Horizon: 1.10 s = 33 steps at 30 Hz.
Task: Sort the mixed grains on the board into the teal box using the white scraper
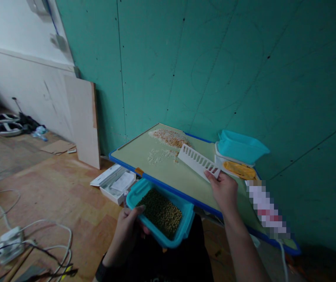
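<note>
My left hand (131, 221) grips the near left rim of a teal plastic tub (189, 219), held just below the table's front edge. Dark green beans (156, 201) and pale yellow soybeans (172, 217) lie inside it. My right hand (222, 188) is closed round the near end of a white slotted plastic strip (198, 161), which slants over the tabletop. Beyond the strip's far end a pile of mixed pale grains and yellow beans (170, 138) lies on the table (132, 156). Loose white grains (158, 156) are scattered in front of the pile.
A teal container (241, 147) stands at the table's right back, beside a yellow item (240, 169) and a blurred-out packet (266, 209). An open white box (117, 184) sits on the floor. Cables and a power strip (10, 243) lie lower left. A board (82, 121) leans against the green wall.
</note>
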Motion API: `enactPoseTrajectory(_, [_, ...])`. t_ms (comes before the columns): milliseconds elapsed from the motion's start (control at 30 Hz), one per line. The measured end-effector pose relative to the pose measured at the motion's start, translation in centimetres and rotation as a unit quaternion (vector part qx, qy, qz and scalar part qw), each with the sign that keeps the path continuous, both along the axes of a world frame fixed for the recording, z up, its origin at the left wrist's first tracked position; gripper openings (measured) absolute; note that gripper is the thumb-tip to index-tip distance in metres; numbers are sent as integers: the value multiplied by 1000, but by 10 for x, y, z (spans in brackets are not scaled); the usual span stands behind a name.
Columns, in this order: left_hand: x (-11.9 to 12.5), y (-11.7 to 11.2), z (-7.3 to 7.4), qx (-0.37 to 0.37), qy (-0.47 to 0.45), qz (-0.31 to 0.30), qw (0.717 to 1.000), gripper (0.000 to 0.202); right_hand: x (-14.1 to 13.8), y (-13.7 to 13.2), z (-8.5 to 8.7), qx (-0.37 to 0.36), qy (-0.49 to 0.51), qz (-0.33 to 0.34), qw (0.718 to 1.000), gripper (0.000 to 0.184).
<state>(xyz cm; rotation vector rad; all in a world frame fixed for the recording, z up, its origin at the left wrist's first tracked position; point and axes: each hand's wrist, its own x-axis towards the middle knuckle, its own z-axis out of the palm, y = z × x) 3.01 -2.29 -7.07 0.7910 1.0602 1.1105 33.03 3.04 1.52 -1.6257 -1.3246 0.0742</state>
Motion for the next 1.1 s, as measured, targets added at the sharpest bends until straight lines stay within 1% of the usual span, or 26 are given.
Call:
enactPoseTrajectory(100, [0,0,3,-11,0,5,1000,53,-1,11,0,-1,-22,14,1000,41])
enactPoseTrajectory(300, [-1,0,4,-15,5,10,1000,53,-10,11,4,-12,-42,44,998,40])
enactPoseTrajectory(433, [-2,1,1,-14,14,9,1000,54,-12,10,6,-20,-26,54,998,37])
enactPoseTrajectory(667, [-2,0,1,-32,2,21,999,54,-19,8,8,-27,11,105,994,33])
enactPoseTrajectory(867, [-2,1,-2,-23,-7,22,999,54,-22,7,8,-25,26,128,991,30])
enactPoseTrajectory(1100, [-1,0,1,-25,2,26,999,54,-16,10,10,-10,24,98,995,32])
